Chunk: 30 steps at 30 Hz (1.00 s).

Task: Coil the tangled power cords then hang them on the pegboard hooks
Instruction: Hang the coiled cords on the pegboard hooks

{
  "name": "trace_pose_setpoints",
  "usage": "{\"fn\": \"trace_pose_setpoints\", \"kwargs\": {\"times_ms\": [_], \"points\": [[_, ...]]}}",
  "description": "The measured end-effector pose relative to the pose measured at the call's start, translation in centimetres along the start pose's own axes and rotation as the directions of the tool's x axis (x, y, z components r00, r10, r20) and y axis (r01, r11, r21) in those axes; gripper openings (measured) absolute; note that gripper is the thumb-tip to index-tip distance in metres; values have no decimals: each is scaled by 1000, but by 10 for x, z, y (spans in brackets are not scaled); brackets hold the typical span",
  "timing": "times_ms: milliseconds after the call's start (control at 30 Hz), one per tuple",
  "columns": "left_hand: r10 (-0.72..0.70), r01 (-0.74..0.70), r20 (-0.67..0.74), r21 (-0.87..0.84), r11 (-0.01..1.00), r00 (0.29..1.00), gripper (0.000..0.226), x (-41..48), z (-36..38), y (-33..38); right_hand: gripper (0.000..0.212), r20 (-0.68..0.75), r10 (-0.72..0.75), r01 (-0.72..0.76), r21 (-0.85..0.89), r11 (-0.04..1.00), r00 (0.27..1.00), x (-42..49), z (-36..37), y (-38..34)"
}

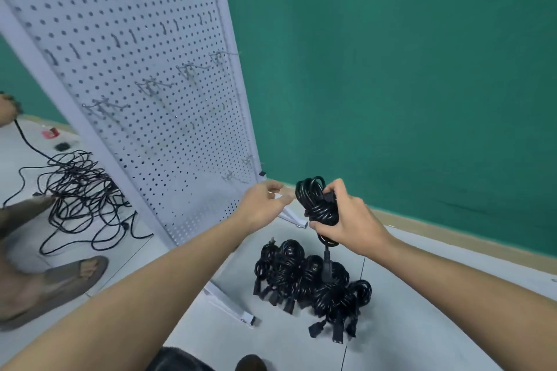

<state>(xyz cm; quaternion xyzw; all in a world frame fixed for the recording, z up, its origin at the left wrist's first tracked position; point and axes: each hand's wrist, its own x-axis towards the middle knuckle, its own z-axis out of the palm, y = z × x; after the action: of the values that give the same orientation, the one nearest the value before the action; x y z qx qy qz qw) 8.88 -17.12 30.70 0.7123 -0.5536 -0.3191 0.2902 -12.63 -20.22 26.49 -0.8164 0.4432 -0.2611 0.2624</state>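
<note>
My right hand grips a coiled black power cord in the air, its plug end dangling below the fist. My left hand hovers just left of the coil with fingers loosely curled and holding nothing. A white pegboard stands tilted to the left, with several bare wire hooks in a slanted row. Several coiled black cords lie in a pile on the floor below my hands. A tangled heap of black cord lies on the floor left of the board.
A green wall backs the scene. Another person's sandalled foot is at the lower left, and their hand holds a cord end at the left edge. The board's white foot juts across the grey floor.
</note>
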Motion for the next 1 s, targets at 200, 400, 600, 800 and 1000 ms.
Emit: {"fn": "trace_pose_setpoints", "kwargs": {"times_ms": [200, 400, 600, 800, 1000], "points": [[76, -59, -44, 310, 949, 996, 59, 34, -46, -47, 56, 37, 19, -21, 51, 998, 999, 47, 37, -2], [94, -91, 11, 373, 923, 996, 66, 75, -63, -71, 56, 27, 39, -41, 65, 997, 999, 103, 53, 2], [82, -106, 72, 452, 886, 994, 76, 141, -60, -73, 54, 32, 67, -71, 152, 986, 997, 148, 81, 27], [4, -67, 119, 530, 846, 993, 80, 196, -59, -86, 55, 11, 63, -63, 191, 979, 998, 192, 116, 39], [32, -91, 114, 560, 823, 993, 76, 221, -51, -110, 58, -39, 62, -53, 202, 978, 997, 217, 151, 49]]}}
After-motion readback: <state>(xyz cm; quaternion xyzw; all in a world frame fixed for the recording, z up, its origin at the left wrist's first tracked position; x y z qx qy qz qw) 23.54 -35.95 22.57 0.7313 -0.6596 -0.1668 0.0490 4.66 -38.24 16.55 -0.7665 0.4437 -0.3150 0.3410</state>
